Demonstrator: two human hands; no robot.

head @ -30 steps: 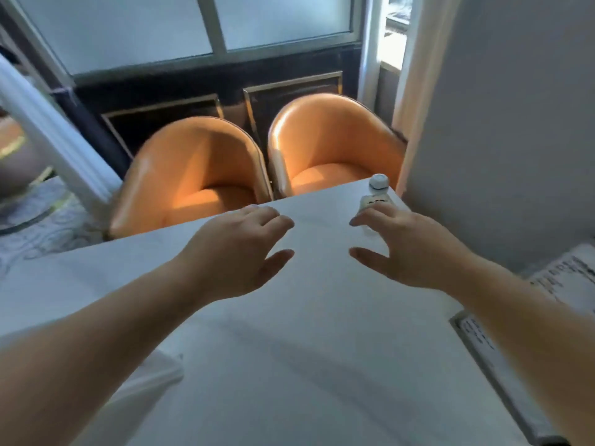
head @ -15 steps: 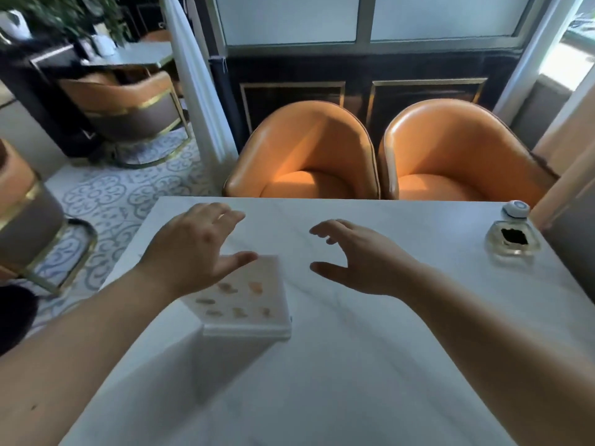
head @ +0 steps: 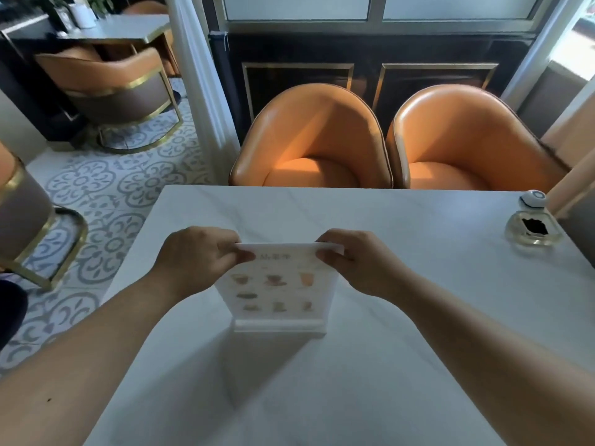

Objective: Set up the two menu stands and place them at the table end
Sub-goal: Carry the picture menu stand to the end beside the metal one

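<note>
One white menu stand (head: 277, 294) with small pictures of drinks and food stands upright on the white marble table (head: 402, 284), on a clear base. My left hand (head: 196, 255) pinches its top left corner. My right hand (head: 357, 259) pinches its top right corner. Both hands are closed on the card's upper edge. A second menu stand is not in view.
A glass bottle with a white cap (head: 533, 226) sits at the table's far right. Two orange armchairs (head: 315, 140) (head: 463, 140) stand behind the far edge. To the left are patterned floor tiles (head: 106, 188), a white post (head: 206, 75) and another chair (head: 112, 88).
My view swung left from the table's right side. Both hands, open and hovering before, came down onto the menu stand and closed on its top corners; the stand now faces me squarely.
</note>
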